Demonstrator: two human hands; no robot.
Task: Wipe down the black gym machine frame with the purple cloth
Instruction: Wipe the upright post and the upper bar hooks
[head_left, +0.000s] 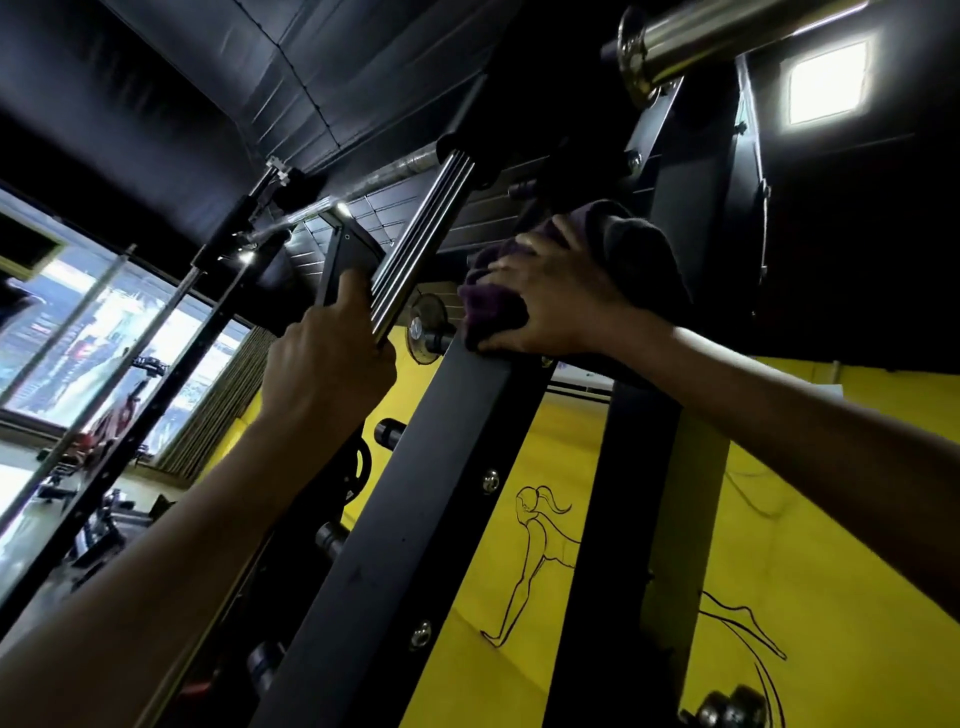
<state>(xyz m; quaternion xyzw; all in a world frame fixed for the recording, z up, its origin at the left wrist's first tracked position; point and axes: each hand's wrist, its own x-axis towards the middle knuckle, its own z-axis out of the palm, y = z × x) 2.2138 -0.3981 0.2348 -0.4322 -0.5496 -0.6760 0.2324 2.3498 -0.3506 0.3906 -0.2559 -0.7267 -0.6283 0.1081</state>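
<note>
The purple cloth (493, 301) is soft and light, so it should bunch up and follow any shape it is pressed on. I think it is best held as a thick wad under the palm, with the fingers spread over it, so that no loose end hangs away. It looks dark purple, with a terry-like surface, and it is crumpled into a lump. It sits high on the black frame (415, 493), on the upper part of a slanted beam, about at the level of the person's raised arms.

The right hand (556, 306) lies over the cloth with its fingers curved around the wad and presses it against the beam. The left hand (322, 364) grips a ribbed silver bar (421, 244) just beside the beam, fingers wrapped around its lower end, probably for support.

The frame is stiff, heavy steel with a matte black finish and 2 visible bolts (491, 480) along the beam, so it will not move under the wiping. Such paint is smooth, and the cloth should slide easily. Above is a shiny chrome tube (727, 36) and a square ceiling light (828, 78). Behind the frame is a yellow wall (805, 519) with line drawings of figures.
</note>
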